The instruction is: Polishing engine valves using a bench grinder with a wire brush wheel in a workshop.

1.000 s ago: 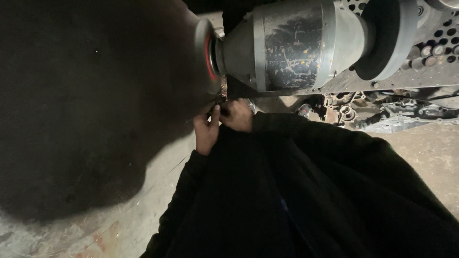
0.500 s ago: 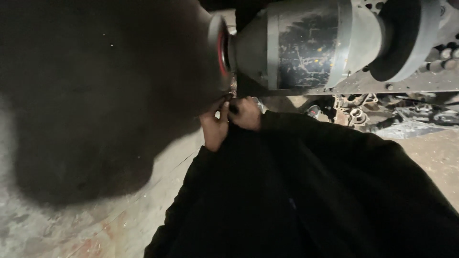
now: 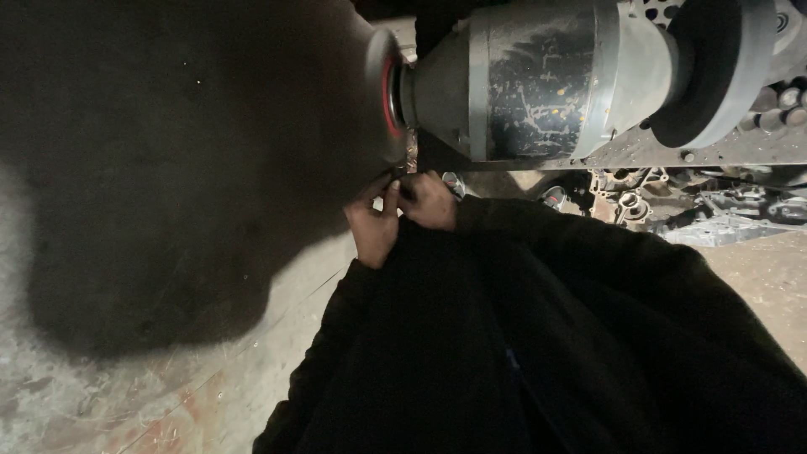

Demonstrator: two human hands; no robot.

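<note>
Dim workshop with stained concrete floor (image 3: pixel 109 395). Grey bench grinder motor (image 3: pixel 538 80) overhead; red-centred wheel (image 3: pixel 388 97) on its left end, dark wheel (image 3: pixel 710 67) on its right. Left hand (image 3: pixel 372 225) and right hand (image 3: pixel 427 200) pressed together just below the red-centred wheel, fingers pinched on a small dark part (image 3: pixel 402 181), apparently for steady contact with the wheel. Metal parts (image 3: pixel 626 197) below the motor.

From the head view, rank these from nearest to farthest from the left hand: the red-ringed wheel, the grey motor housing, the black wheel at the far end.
1. Red-ringed wheel: just above the left hand.
2. Grey motor housing: up and to the right.
3. Black wheel: far right, at the motor's other end.
</note>
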